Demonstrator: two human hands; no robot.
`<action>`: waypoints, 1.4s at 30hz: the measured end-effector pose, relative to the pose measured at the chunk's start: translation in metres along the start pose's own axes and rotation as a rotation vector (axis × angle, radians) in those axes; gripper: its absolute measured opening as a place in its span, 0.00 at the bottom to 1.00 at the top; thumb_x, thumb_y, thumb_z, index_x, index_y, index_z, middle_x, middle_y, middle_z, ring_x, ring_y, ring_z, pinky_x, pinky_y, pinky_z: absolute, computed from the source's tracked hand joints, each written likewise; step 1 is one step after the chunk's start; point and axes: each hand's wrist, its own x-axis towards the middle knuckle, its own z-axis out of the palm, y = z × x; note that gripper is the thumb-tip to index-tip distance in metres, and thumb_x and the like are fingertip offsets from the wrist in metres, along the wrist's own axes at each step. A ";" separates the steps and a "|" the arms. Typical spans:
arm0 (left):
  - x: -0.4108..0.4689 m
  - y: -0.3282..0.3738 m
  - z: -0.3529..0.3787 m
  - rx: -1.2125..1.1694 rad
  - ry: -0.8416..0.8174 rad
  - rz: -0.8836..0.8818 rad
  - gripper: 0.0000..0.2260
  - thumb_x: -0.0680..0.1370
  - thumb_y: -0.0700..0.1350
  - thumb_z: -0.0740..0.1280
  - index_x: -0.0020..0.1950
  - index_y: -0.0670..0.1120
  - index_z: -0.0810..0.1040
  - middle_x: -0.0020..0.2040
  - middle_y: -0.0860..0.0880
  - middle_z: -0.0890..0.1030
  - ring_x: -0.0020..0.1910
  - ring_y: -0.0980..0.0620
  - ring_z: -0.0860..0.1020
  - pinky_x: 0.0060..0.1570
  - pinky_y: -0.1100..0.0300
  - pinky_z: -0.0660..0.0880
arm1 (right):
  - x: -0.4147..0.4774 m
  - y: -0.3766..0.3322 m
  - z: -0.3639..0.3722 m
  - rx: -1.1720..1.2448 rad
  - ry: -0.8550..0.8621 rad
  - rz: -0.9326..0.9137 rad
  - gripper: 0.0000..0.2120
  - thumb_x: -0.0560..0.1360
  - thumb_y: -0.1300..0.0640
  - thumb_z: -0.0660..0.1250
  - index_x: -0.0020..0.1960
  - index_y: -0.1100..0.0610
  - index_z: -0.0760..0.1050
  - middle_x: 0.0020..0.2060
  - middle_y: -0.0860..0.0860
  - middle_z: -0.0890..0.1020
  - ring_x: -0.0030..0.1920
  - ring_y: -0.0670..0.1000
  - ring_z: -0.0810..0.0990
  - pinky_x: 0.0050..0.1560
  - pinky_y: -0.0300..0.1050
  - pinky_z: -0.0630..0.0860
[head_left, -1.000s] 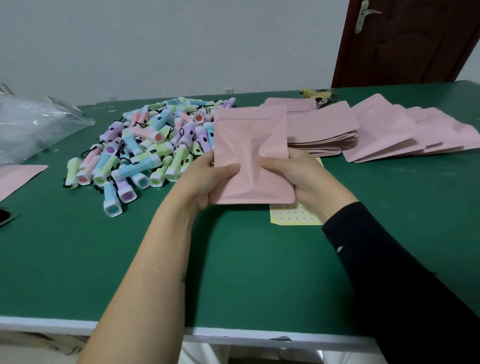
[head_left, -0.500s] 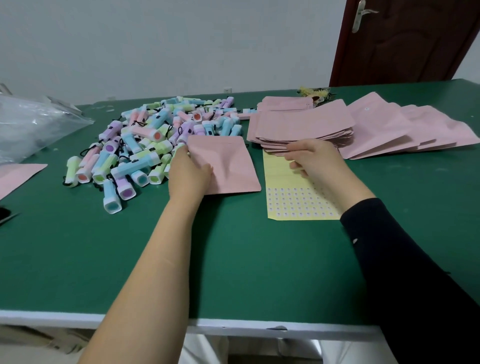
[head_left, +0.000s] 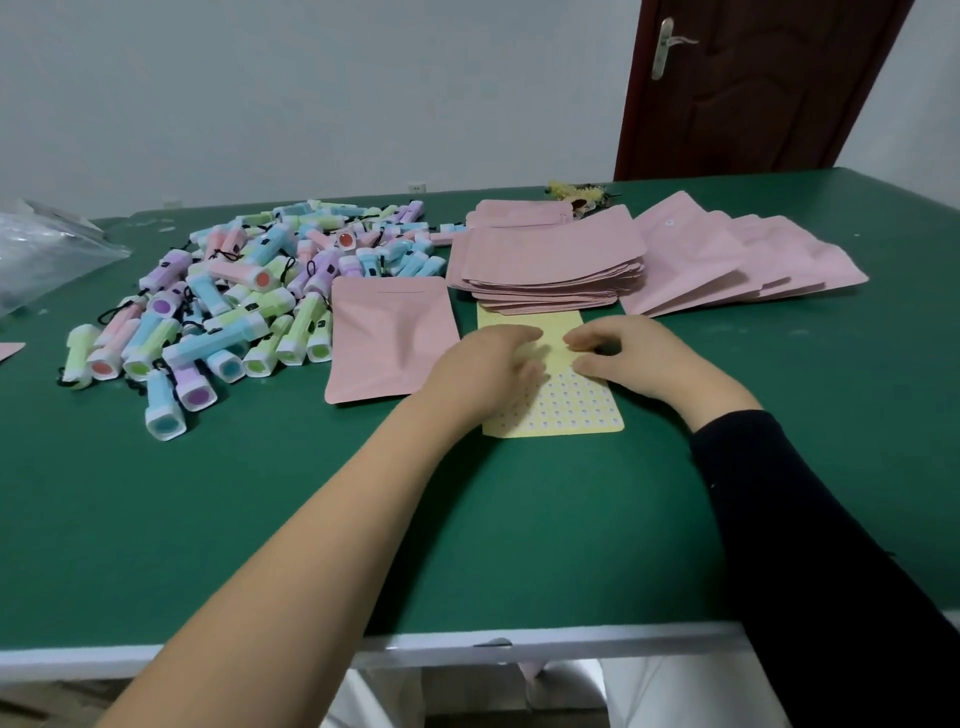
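Yellow sticker sheet (head_left: 571, 410) | long axis away | left hand (head_left: 488, 364), right hand (head_left: 636, 358) atop

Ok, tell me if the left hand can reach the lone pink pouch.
Probably yes: the left hand rests on the sticker sheet right beside the pink pouch, with nothing between them.

Sticker sheet (head_left: 571, 410) mid-table (head_left: 260, 519), everything else ringed around it.
The left hand (head_left: 488, 364) and right hand (head_left: 634, 353) rest on the sheet. From the sheet, a single pouch (head_left: 384, 332) lies just beside it at 9 o'clock, with the pile of torches (head_left: 249, 306) beyond it. The stack of pouches (head_left: 550, 260) overlaps the sheet's far edge at 12, the fanned pouches (head_left: 727, 260) lie at 2, and the plastic bag (head_left: 47, 254) lies far out at 10.
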 end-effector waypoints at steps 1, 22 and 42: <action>0.004 0.000 -0.001 0.006 -0.043 -0.007 0.21 0.80 0.54 0.64 0.73 0.53 0.71 0.72 0.51 0.73 0.70 0.49 0.70 0.69 0.52 0.68 | -0.001 0.000 -0.001 -0.006 -0.021 0.003 0.17 0.74 0.58 0.72 0.62 0.51 0.79 0.58 0.45 0.81 0.55 0.42 0.76 0.57 0.36 0.67; 0.017 0.003 0.013 -0.177 0.052 -0.188 0.06 0.77 0.51 0.71 0.53 0.56 0.81 0.55 0.55 0.81 0.58 0.52 0.77 0.62 0.49 0.72 | 0.006 -0.003 0.009 -0.083 0.088 0.011 0.06 0.73 0.58 0.71 0.46 0.48 0.78 0.45 0.43 0.79 0.47 0.45 0.75 0.48 0.41 0.71; 0.009 0.001 0.006 -0.239 0.035 -0.132 0.21 0.77 0.55 0.70 0.68 0.52 0.74 0.67 0.54 0.77 0.65 0.52 0.74 0.66 0.54 0.69 | 0.005 -0.008 0.005 0.122 0.315 -0.027 0.04 0.75 0.60 0.68 0.43 0.52 0.80 0.34 0.41 0.77 0.35 0.39 0.73 0.35 0.30 0.66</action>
